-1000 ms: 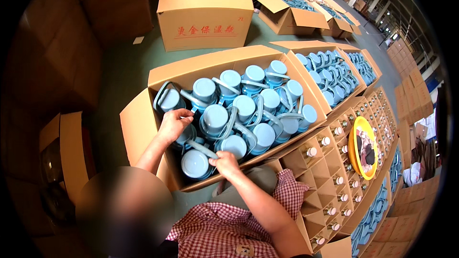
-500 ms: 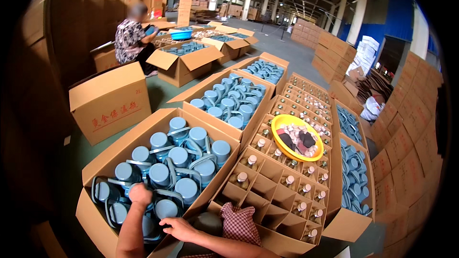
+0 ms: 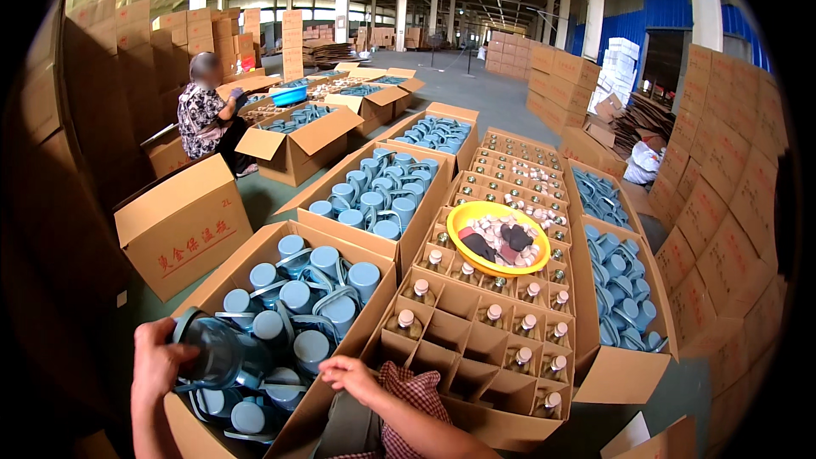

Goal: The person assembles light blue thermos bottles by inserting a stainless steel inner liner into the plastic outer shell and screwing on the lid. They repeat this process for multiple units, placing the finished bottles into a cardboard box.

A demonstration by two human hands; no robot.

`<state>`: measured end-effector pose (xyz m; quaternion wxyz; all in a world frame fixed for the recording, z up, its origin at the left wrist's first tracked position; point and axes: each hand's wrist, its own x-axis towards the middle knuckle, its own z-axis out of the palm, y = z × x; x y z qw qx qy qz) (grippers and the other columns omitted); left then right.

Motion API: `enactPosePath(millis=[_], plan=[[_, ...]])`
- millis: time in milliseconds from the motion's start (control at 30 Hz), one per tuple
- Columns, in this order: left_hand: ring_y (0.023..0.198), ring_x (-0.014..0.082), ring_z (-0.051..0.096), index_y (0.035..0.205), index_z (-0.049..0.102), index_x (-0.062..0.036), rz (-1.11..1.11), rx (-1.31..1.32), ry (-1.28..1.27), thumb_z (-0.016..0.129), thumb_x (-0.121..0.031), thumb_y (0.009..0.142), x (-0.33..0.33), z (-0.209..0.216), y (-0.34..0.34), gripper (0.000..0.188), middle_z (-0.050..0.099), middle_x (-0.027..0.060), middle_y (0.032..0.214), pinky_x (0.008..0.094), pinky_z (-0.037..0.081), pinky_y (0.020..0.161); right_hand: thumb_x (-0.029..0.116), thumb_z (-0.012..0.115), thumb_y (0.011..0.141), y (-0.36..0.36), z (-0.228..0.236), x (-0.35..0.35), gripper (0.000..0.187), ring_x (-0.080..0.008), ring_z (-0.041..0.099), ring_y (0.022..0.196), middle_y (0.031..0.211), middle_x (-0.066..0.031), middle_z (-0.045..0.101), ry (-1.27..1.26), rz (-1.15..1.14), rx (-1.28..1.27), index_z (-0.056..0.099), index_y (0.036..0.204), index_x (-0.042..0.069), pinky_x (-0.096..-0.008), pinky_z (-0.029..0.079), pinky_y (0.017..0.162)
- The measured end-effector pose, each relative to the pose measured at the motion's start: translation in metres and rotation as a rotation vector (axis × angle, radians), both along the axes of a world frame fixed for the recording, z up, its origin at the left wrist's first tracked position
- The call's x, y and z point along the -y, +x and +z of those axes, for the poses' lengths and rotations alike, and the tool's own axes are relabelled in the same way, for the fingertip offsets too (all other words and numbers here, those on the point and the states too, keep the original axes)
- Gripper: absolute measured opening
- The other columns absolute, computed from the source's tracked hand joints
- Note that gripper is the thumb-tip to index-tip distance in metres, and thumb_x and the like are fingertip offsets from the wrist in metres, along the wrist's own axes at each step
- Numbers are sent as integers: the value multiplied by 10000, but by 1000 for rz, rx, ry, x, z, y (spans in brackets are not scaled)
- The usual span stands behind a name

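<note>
My left hand [image 3: 161, 359] is closed on a translucent blue thermos casing [image 3: 223, 353], tilted over the near end of an open carton [image 3: 223, 257]. Its open end faces my hand. More blue thermos casings [image 3: 297, 296] with curved handles fill that carton. By the carton's right rim is my right hand [image 3: 353, 378], fingers apart and holding nothing. Right of it stands a divided carton [image 3: 501, 419]; several compartments hold glass bottles [image 3: 520, 358] with pale pink tops, while others near me hold none.
A yellow basin [image 3: 457, 246] of small pale pieces and dark cloth rests on the divided cartons. More cartons of blue casings [image 3: 371, 200] stand beyond and to the right [image 3: 625, 289]. A closed carton [image 3: 191, 238] stands left. A seated person [image 3: 204, 110] works further back; stacked cartons [image 3: 722, 195] line the right.
My left hand has come up and left from among the casings, now with one in its grip. My right hand has shifted slightly right and up. The view has tilted up.
</note>
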<state>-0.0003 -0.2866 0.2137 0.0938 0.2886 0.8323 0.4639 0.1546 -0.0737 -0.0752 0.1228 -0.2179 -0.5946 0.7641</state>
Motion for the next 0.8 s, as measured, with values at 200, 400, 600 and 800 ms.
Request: enactPosePath(millis=[200, 400, 600, 800], plan=[[657, 183, 544, 723, 599, -20, -144, -251, 108, 716, -163, 482, 63, 41, 92, 303, 528, 38, 681, 308, 466, 660, 324, 543, 933, -13, 25, -44, 334, -156, 610, 1010, 1170, -49, 613, -104, -353, -98, 567, 1210, 138, -305, 478, 758], [625, 269, 627, 1043, 607, -48, -1178, -390, -52, 662, -126, 808, 60, -4, 136, 253, 627, 111, 736, 373, 490, 520, 643, 379, 906, 7, 83, -104, 752, -344, 497, 1164, 1312, -172, 513, -539, -565, -249, 481, 1306, 15, -475, 385, 1018], [840, 397, 609, 1196, 513, -58, -1573, -181, -390, 615, -145, 817, 16, -67, 153, 403, 627, 215, 838, 478, 475, 691, 485, 417, 964, 103, 103, -174, 571, -274, 606, 980, 1180, -159, 591, -77, -603, -529, 505, 1239, -8, -405, 480, 919], [900, 385, 630, 1109, 596, -61, -1385, -172, -454, 606, -168, 804, -28, -90, 146, 324, 650, 210, 922, 444, 510, 783, 292, 534, 883, 82, 157, -105, 329, -185, 631, 764, 787, -64, 665, 834, -44, -177, 665, 899, -9, -289, 464, 667]])
